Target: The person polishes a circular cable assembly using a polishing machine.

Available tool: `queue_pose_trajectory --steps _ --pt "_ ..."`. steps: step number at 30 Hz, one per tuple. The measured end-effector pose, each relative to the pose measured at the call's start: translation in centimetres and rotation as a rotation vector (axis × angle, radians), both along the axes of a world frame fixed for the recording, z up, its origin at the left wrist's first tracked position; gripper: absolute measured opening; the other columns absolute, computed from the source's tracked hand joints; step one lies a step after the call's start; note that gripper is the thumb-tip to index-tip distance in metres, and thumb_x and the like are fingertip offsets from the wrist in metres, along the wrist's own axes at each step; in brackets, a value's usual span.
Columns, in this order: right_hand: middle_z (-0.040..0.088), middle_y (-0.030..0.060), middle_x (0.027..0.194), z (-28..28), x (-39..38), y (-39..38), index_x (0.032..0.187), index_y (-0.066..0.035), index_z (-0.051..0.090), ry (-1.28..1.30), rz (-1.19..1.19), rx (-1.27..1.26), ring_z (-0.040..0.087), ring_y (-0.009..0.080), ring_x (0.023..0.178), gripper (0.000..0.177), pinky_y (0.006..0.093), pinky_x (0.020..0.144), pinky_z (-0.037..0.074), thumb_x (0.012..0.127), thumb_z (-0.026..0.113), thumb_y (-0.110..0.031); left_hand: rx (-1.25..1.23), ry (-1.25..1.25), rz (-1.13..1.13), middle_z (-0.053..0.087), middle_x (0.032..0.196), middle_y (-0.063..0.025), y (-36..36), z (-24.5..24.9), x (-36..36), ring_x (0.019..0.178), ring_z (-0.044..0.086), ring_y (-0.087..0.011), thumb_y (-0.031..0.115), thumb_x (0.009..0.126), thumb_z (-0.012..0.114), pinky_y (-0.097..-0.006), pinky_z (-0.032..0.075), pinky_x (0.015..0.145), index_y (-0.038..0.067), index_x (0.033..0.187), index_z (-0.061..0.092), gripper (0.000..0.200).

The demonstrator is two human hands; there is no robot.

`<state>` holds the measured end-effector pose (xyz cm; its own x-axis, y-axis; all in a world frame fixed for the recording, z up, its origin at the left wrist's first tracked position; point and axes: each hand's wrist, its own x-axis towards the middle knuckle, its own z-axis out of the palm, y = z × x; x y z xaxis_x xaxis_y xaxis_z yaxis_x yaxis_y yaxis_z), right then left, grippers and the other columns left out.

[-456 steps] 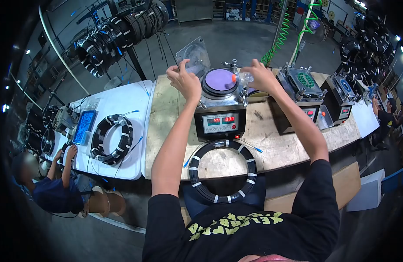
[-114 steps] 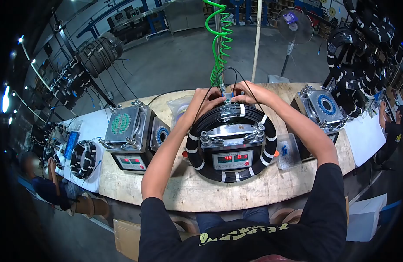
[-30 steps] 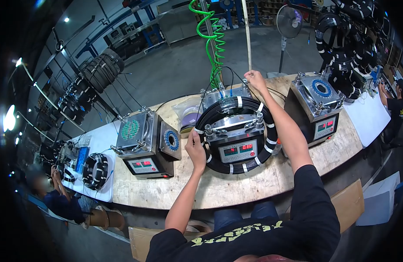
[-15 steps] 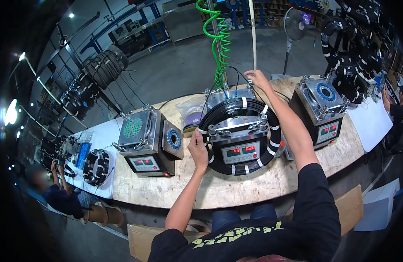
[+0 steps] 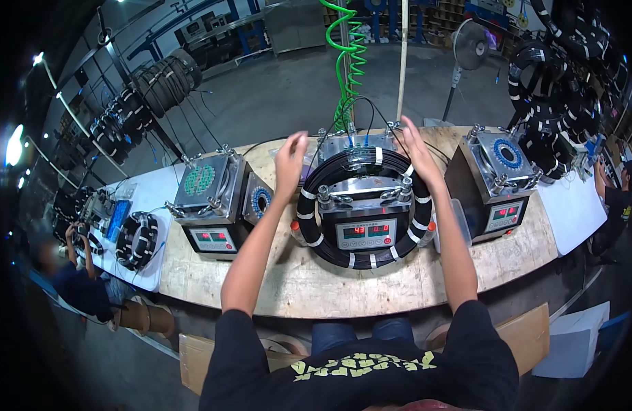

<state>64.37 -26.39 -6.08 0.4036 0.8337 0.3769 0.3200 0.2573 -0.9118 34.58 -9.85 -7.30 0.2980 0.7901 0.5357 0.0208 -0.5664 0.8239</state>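
A black cable coil, bound with white tape, hangs around the front of the middle machine, whose red display is lit. On the machine's top plate, thin black cables with blue connectors loop upward. My left hand is raised left of the coil, fingers up, holding nothing I can see. Near the machine's back right corner, my right hand has its fingers stretched upward, beside the coil's upper right. Whether it touches a cable there is hard to see.
Similar machines stand on the left and right of the wooden table. A green spiral hose hangs behind. Another taped coil lies on the left white table. One person sits left; another is right.
My left hand has let go of the coil's left side and risen. My right hand has moved slightly down and right. The display's right number has changed from 0.30 to zeros.
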Motion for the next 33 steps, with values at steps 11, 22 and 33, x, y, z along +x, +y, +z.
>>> queue_pose_trajectory --steps 11,22,33 --pt "0.074 0.0214 0.113 -4.0 -4.2 -7.9 0.129 0.005 0.066 -0.133 -0.222 0.147 0.070 0.0287 0.106 0.048 0.0367 0.096 0.051 0.113 0.047 -0.037 -0.527 0.721 0.059 0.074 0.116 -0.0201 11.1 4.0 8.9 0.094 0.077 -0.0363 0.028 0.091 0.069 -0.0448 0.068 0.063 -0.003 0.124 0.068 0.045" --pt "0.074 0.0232 0.105 -3.6 -4.8 -8.2 0.124 0.006 0.066 -0.181 -0.293 0.158 0.072 0.0316 0.098 0.046 0.0388 0.090 0.052 0.112 0.048 -0.035 -0.591 -0.280 0.008 0.066 0.082 -0.0018 7.0 -2.3 6.3 0.060 0.058 -0.0090 0.026 0.106 0.062 -0.0260 0.044 0.046 0.003 0.120 0.068 0.028" --pt "0.075 0.0223 0.102 -3.8 -4.7 -8.1 0.121 0.007 0.068 -0.134 -0.306 0.161 0.070 0.0254 0.094 0.046 0.0375 0.089 0.053 0.111 0.051 -0.034 -0.535 -0.486 -0.113 0.073 0.096 -0.0086 6.9 -4.1 6.5 0.073 0.063 -0.0095 0.034 0.097 0.077 -0.0266 0.049 0.055 0.004 0.124 0.052 0.047"
